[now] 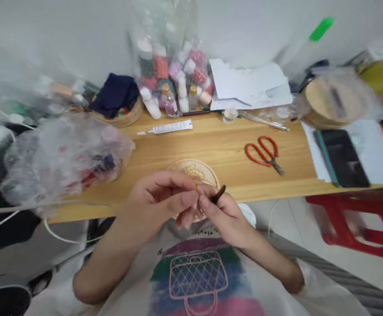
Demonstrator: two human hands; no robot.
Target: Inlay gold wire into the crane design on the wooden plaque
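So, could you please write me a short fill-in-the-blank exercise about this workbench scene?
1. The dark, slim tool sticks out of the person's ____ hand.
2. In the picture, the white tube lies to the ____ of the loop-handled pliers.
3. The smartphone lies on sheets of white ____.
4. The strip on the pale wall is bright ____.

Missing words: right; left; paper; green.

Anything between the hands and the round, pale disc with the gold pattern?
Nothing visible, apart from the thin yellow piece and dark stick held. The left hand and right hand cover much of the disc's near part; whatever lies beneath can't be seen.
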